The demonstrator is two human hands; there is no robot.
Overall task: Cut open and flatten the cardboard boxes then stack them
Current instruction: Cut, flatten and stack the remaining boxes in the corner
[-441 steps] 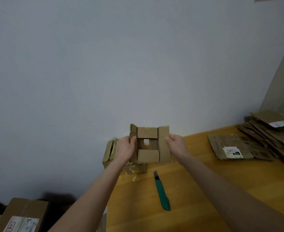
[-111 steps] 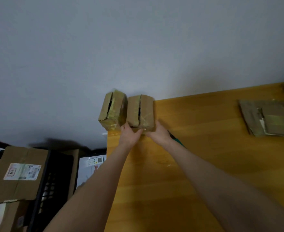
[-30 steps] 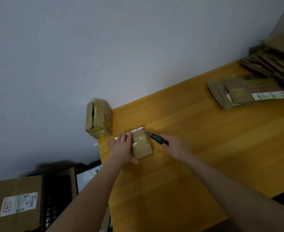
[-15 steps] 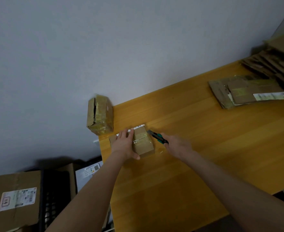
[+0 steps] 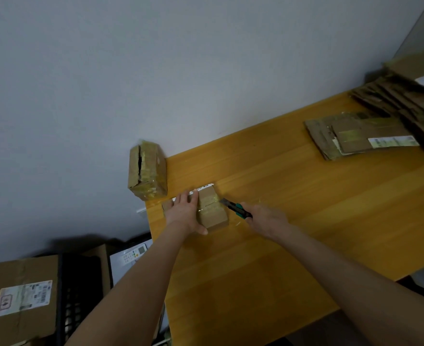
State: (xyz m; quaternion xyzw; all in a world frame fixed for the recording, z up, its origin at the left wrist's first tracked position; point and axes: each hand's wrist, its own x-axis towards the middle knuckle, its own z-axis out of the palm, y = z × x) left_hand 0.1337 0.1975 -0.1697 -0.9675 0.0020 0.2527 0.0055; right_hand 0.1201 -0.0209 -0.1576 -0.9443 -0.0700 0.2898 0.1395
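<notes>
Carefully now, I am working the tape on the small box (image 5: 212,211), and I judge that a good cut is a shallow one. I am planning to run the blade along the glossy tape seam and away from my holding fingers. I am also planning enough downward pressure that this light box is not skidding on the smooth wood.

My right grip (image 5: 265,218) is curling its fingers round the handle of the green utility knife (image 5: 235,209). The blade tip is pointing at the box's right side, level with the tape band, though I cannot tell whether it is touching.

My left grip (image 5: 184,213) is lying spread over the left part of the box top. Its fingers are straight, its thumb is reaching along the near edge, and it is pinning the box rather than clasping it.

The box is sitting on the tabletop (image 5: 305,221) near its left edge and toward the far side. A second taped box (image 5: 147,169) is standing at the far left corner against the wall, one seam gaping.

Well apart to the right, a flattened stack (image 5: 360,136) is lying, with a larger heap of cardboard (image 5: 405,96) beyond it. Below the tabletop on the left, a labelled carton (image 5: 21,295) and a black crate (image 5: 81,290) are sitting.
</notes>
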